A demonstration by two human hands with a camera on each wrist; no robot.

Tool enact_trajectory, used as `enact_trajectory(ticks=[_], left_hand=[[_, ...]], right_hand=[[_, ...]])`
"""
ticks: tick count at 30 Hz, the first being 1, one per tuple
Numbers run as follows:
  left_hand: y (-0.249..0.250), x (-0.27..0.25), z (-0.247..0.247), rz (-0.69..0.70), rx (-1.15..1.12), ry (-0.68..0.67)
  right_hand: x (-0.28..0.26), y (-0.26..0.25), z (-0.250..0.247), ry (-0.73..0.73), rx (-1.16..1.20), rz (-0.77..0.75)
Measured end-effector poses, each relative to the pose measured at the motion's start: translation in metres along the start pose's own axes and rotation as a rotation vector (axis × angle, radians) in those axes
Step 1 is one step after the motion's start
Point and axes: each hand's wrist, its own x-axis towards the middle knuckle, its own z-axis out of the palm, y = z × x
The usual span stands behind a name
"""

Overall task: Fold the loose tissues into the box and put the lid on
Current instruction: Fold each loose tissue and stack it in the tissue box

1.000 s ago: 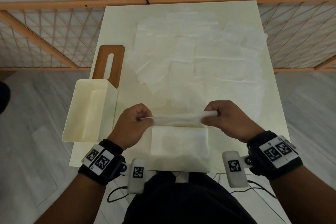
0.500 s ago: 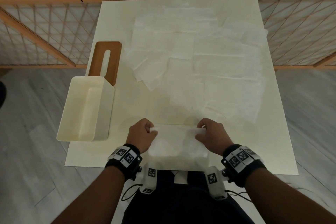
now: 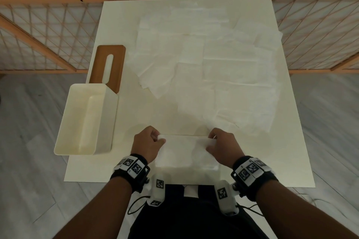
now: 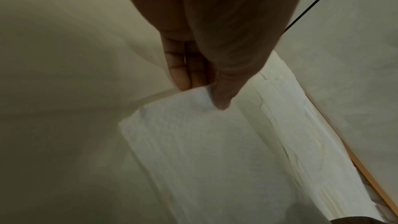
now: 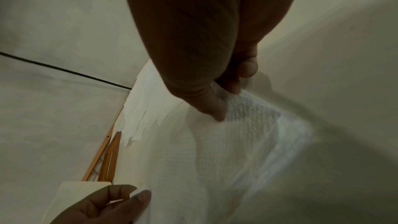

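Left hand (image 3: 148, 144) and right hand (image 3: 223, 146) pinch the folded tissue's (image 3: 184, 151) far corners on the table (image 3: 272, 161); open tissue box (image 3: 85, 118) nearby.

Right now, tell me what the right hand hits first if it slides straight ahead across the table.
Probably the loose tissues. The right hand pinches the folded tissue at its far corner, and the nearest spread sheet lies just beyond its knuckles; the depth is unclear.
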Motion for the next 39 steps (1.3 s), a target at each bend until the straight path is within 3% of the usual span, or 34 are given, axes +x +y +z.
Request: enact_trajectory(ticks=[3, 7, 10, 14, 20, 25, 31, 33, 37, 39], left_hand=[[-0.001, 0.001, -0.001, -0.021, -0.031, 0.018], [0.0, 0.001, -0.009, -0.025, -0.051, 0.059], [0.004, 0.001, -0.014, -0.015, -0.036, 0.074], [0.017, 0.0, -0.018, 0.008, -0.025, 0.076], [0.032, 0.003, -0.024, 0.045, 0.022, 0.075], [0.044, 0.007, -0.034, 0.075, -0.006, 0.086], [0.083, 0.013, -0.035, 0.154, -0.148, 0.02], [0.103, 0.014, -0.037, 0.253, -0.187, -0.003], [0.151, 0.017, -0.055, 0.522, -0.21, -0.031], [0.174, 0.017, -0.065, 0.642, -0.131, -0.095]], right_hand=[[0.002, -0.004, -0.007, 0.039, -0.024, -0.063], [0.043, -0.011, -0.047, 0.261, -0.056, -0.182], [0.085, -0.023, -0.085, 0.371, -0.186, -0.188], [0.13, -0.037, -0.117, 0.332, -0.411, -0.165], [0.16, -0.045, -0.117, 0.241, -0.6, -0.143], [0.156, -0.048, -0.127, 0.377, -0.453, -0.192], [0.105, -0.065, -0.16, 0.489, -0.088, -0.359], [0.08, -0.079, -0.174, 0.4, -0.052, -0.452], [0.029, -0.11, -0.203, -0.081, -0.106, -0.453], [0.013, -0.119, -0.211, -0.232, -0.016, -0.457]])
